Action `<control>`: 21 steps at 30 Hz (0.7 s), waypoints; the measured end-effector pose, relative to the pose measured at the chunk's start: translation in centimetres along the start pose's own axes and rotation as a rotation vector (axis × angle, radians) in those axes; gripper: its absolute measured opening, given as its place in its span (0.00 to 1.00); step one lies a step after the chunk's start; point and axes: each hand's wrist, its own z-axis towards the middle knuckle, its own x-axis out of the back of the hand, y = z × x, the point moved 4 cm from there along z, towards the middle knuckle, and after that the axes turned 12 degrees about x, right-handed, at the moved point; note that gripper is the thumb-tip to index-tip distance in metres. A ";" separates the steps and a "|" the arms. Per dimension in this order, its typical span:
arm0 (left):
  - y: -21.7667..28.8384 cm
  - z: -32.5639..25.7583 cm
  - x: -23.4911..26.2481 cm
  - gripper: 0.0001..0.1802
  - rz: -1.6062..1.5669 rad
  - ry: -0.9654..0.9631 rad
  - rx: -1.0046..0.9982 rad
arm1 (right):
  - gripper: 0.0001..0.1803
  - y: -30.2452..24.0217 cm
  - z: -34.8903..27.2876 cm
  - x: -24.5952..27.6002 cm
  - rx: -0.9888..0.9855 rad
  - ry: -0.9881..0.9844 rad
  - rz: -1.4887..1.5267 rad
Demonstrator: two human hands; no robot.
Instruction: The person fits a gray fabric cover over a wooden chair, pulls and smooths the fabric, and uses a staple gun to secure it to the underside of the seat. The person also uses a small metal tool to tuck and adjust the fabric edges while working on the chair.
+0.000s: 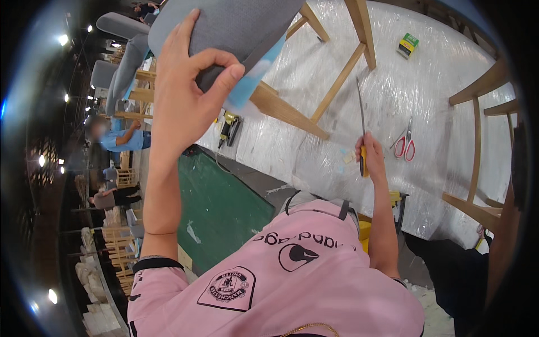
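My left hand (185,90) grips the edge of a grey upholstered chair (236,28), its thumb and forefinger curled around the padded rim. Light blue material (242,94) shows under that padding, and the chair's wooden legs (339,81) stretch over the wrapped tabletop. In my right hand (373,158) is a knife (362,109) with a long, thin blade and a yellow-and-black handle, its point directed away from me. Red-handled scissors (404,147) lie just right of that hand, their blades pointing away. A small pale scrap (349,157) lies to its left.
Clear plastic film covers the table (426,95). A green-and-yellow box (407,45) stands toward its far side. An air stapler (228,129) sits by the left edge. Wooden chair parts (476,151) occupy the right. A person in blue (122,140) stands among chairs at left.
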 end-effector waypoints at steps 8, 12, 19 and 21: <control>0.2 0.3 -0.4 0.11 -0.046 -0.008 0.019 | 0.26 -15.1 3.5 -9.3 0.589 -0.168 -0.433; 0.0 0.3 -0.5 0.11 -0.029 0.014 -0.031 | 0.26 -14.9 4.2 -9.4 0.578 -0.216 -0.528; 0.3 0.3 -0.4 0.10 -0.005 0.014 -0.055 | 0.28 -13.5 5.7 -9.6 0.630 -0.243 -0.519; 0.5 0.3 -0.4 0.10 -0.004 0.007 -0.052 | 0.27 -13.6 6.3 -10.2 0.676 -0.252 -0.508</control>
